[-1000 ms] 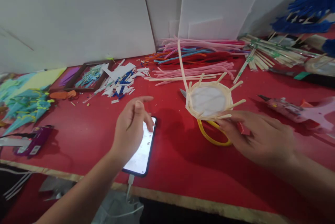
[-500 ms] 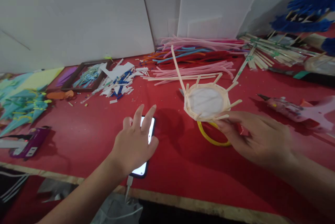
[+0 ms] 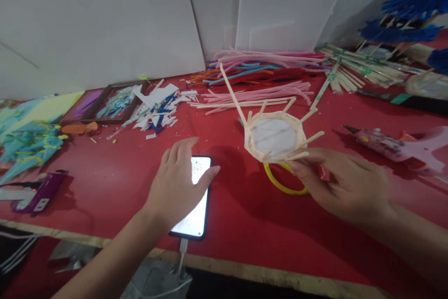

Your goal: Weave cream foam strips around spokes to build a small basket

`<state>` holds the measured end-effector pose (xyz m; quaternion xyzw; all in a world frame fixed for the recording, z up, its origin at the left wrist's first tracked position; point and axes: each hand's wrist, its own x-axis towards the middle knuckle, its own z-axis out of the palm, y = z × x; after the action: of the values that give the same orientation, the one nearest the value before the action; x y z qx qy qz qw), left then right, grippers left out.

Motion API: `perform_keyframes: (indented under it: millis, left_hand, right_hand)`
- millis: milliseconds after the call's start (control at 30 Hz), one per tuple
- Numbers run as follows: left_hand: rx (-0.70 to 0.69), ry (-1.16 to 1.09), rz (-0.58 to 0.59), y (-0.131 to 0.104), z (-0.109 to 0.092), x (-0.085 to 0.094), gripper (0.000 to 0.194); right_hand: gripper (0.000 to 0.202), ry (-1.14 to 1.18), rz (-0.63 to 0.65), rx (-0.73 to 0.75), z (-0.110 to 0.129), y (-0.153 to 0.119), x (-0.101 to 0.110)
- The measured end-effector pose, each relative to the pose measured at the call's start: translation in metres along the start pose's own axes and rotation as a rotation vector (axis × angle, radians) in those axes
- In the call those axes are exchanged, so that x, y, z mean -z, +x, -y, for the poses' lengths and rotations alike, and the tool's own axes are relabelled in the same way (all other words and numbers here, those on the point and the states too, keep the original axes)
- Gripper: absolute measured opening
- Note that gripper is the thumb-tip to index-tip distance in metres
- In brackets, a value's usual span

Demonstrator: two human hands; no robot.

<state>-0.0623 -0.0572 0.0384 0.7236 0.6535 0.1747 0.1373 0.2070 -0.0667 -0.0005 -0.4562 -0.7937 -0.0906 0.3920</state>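
Observation:
My left hand (image 3: 173, 184) hovers over or rests at the left side of a lit phone (image 3: 198, 210), its thumb apart from the fingers and nothing held. A cable runs from the phone's lower end. With thumb and fingers my right hand (image 3: 346, 184) pinches the near right rim of a round cream basket-like piece (image 3: 275, 136). That piece has a white base, short sticks around its rim and one long stick pointing up to the left. Below it, a yellow-handled tool (image 3: 285, 187) lies on the red table, partly hidden.
Pink, blue and red pipe cleaners (image 3: 259, 91) lie at the back. A pink glue gun (image 3: 395, 149) is on the right. Paper scraps (image 3: 159, 107), a brown frame (image 3: 93, 114) and a purple device (image 3: 45, 194) sit on the left. Wooden sticks (image 3: 371, 68) lie back right.
My left hand's fingers have drawn closer together and shifted slightly left. The phone has moved a little right, and its screen now shows a clock. The basket-like piece has tilted slightly.

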Motion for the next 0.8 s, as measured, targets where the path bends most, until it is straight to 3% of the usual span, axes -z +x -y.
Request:
perform_keyframes:
  millis: [67,133,300,367,567,800]
  left_hand:
    - [0.004,-0.376,0.137,0.0,-0.017,-0.006,0.037]
    - [0.127,-0.774,0.258,-0.001,-0.035,-0.015,0.032]
    - [0.414,-1.296,0.524,0.002,-0.07,-0.037,0.03]
    - [0.437,-1.463,0.508,0.005,-0.076,-0.043,0.031]
    - [0.306,-1.558,0.344,0.012,-0.074,-0.058,0.035]
    - [0.342,-1.573,0.442,0.016,-0.063,-0.063,0.034]
  right_hand:
    - [0.013,-0.018,0.001,-0.013,0.0,-0.001,0.0]
    - [0.012,-0.022,-0.023,-0.023,0.0,-0.002,0.0]
    - [0.015,-0.024,-0.026,0.06,-0.003,-0.004,0.002]
    - [0.023,-0.036,-0.027,0.071,-0.005,-0.006,0.002]
    - [0.018,-0.061,-0.015,0.132,-0.008,-0.006,0.003]
    - [0.02,-0.048,-0.01,0.305,-0.009,0.007,0.007]
